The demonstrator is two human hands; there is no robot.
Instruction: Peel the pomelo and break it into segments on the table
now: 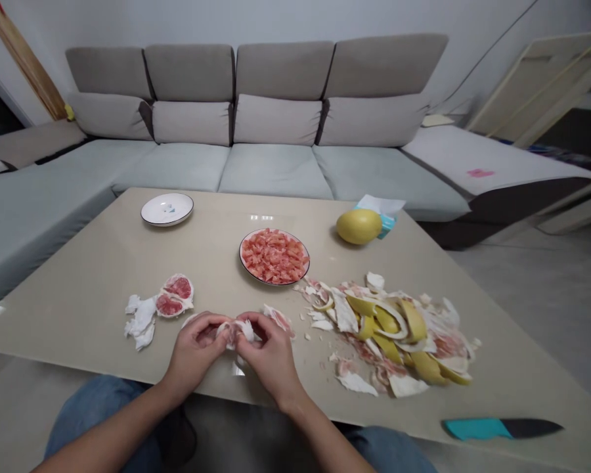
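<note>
Close to the table's near edge, my left hand (193, 353) and my right hand (272, 360) pinch a pomelo segment (234, 333) with pale, torn membrane between them. The fingers cover much of it. Just behind my right fingers lies another pomelo piece (280, 320) with white skin. A peeled chunk of pomelo (176, 295), red flesh showing, rests to the left beside crumpled white pith (142, 322). Beyond my hands, a dark-rimmed plate (256, 279) bears a heap of red pomelo flesh (274, 255).
To the right spreads a pile of yellow peel and membranes (391, 332). A knife (502, 428) with a teal handle lies near the front right edge. At the back are a whole pomelo (358, 226), a blue tissue pack (388, 223) and a white plate (167, 209). A sofa (276, 167) stands behind the table.
</note>
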